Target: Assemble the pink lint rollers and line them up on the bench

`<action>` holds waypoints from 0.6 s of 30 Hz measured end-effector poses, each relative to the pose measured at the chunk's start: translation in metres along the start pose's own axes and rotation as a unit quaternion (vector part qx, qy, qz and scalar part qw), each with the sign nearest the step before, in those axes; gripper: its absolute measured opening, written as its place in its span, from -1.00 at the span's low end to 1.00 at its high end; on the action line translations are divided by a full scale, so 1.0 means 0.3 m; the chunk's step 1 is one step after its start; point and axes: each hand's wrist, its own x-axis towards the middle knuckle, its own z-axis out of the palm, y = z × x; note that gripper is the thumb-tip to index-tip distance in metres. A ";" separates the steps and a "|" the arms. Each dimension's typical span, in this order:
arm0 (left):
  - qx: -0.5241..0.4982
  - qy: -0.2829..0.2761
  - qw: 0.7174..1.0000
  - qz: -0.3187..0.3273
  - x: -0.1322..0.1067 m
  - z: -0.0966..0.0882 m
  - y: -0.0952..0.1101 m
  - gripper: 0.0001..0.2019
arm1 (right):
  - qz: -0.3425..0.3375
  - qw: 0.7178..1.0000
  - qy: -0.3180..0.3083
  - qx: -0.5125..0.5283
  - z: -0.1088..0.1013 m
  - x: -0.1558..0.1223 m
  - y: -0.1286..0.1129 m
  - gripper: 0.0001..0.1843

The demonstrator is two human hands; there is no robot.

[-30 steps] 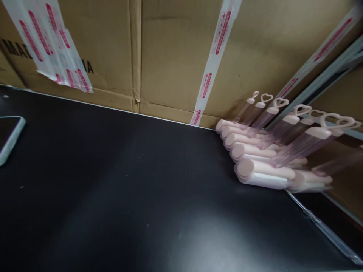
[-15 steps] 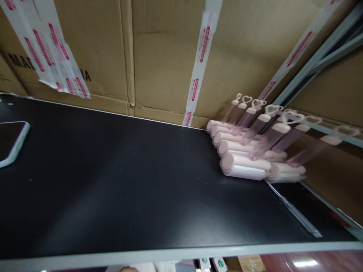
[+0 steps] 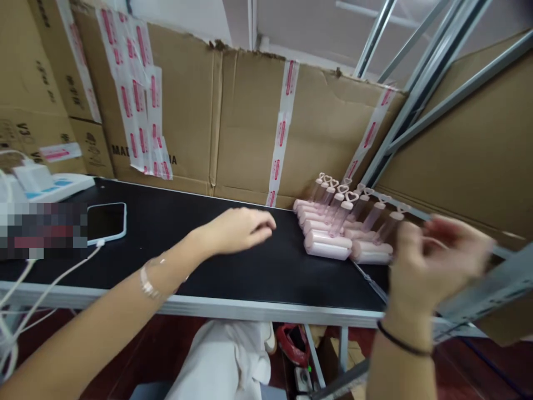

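Note:
My left hand [image 3: 239, 229] hovers over the black tabletop [image 3: 258, 278], fingers loosely bent and the thumb apart, with nothing visible in it. At the right, my right hand [image 3: 441, 261] is raised and smeared by motion. A pale curved streak shows by its fingers, and I cannot make out whether it is a held thing. Just left of that hand stand several clear pink tubes with heart-shaped loop tops [image 3: 351, 198]. Pale pink cylinders [image 3: 328, 244] in clear wrap lie in rows at their feet. A thin rod with a clear sleeve [image 3: 372, 283] lies in front of them.
A phone [image 3: 106, 221] with a charging cable lies on the left, near a white power strip [image 3: 62, 186] with plugs. Taped cardboard [image 3: 245, 122] walls the back. Metal shelf struts [image 3: 458, 94] rise at the right. Below the edge are white-clothed legs [image 3: 225, 361].
Both my hands have come into view over the table. The camera view has pulled back and up, now showing the power strip and my legs. The pink tubes stay at the right.

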 end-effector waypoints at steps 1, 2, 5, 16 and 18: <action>0.048 0.037 0.998 -0.027 0.053 -0.002 -0.047 -0.70 | 0.019 1.000 -0.017 -0.012 0.068 0.008 0.014 -0.53; 0.083 0.056 0.993 -0.056 0.094 0.004 -0.099 -0.69 | 0.049 0.995 -0.070 -0.047 0.138 0.011 0.035 -0.45; 0.153 0.031 0.981 -0.112 0.139 0.050 -0.262 -0.66 | 0.156 0.932 -0.299 -0.137 0.294 -0.012 0.110 -0.37; 0.178 -0.139 0.951 -0.209 0.061 0.190 -0.386 -0.51 | -0.050 0.932 -0.353 -0.071 0.327 -0.117 -0.177 -0.74; 0.171 -0.137 0.951 -0.218 0.061 0.201 -0.380 -0.49 | -0.063 0.928 -0.367 0.001 0.397 -0.174 -0.250 -0.71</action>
